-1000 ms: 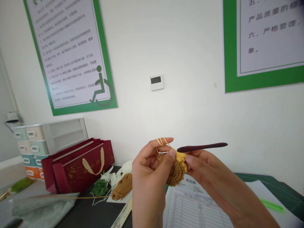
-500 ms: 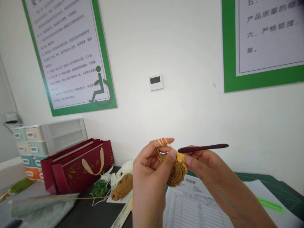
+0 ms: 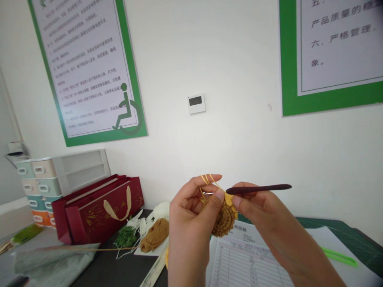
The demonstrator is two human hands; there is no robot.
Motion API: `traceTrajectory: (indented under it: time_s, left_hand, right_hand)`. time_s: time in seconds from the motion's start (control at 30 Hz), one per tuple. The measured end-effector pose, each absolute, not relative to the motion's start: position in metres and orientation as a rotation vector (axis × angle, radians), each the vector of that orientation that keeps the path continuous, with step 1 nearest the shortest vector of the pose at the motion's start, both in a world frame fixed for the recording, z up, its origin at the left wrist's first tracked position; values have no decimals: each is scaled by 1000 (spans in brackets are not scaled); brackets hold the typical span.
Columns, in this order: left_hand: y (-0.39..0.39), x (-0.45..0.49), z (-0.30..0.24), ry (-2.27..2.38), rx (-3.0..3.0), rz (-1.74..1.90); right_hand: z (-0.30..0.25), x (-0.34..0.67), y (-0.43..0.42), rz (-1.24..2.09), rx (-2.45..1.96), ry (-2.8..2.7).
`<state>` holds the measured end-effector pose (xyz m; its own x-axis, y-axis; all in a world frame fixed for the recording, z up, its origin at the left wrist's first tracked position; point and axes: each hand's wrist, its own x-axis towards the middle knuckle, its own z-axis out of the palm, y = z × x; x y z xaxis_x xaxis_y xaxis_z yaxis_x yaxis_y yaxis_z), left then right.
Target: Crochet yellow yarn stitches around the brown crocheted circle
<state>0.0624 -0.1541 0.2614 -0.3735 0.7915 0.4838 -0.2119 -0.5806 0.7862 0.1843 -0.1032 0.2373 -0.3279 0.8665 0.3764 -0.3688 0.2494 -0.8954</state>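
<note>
A round mustard-yellow crochet piece (image 3: 224,218) is held up in front of me. My left hand (image 3: 191,217) pinches it from the left, with yellow yarn (image 3: 207,179) looped over the raised forefinger. My right hand (image 3: 263,217) grips a dark brown crochet hook (image 3: 259,189), whose metal tip sits at the top edge of the piece, between my thumb and the yarn. The hook's handle points to the right.
On the dark table lie a printed sheet (image 3: 239,259), a green cutting mat (image 3: 344,235), a light green tool (image 3: 339,257), a skein of tan yarn (image 3: 154,234), green scraps (image 3: 125,236) and a red gift bag (image 3: 98,209). Small drawers (image 3: 44,179) stand at the left. Posters hang on the wall.
Both hands with the crochet piece and hook have shifted slightly right and down. The hook's handle has tilted nearer to level.
</note>
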Motion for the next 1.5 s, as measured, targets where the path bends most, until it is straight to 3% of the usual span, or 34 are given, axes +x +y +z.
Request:
traceTrajectory:
  time_s: [1.5]
  left_hand:
    - [-155,62,262,859,1275,1966]
  right_hand:
    - [244,187,-106,1312,-581,-1471]
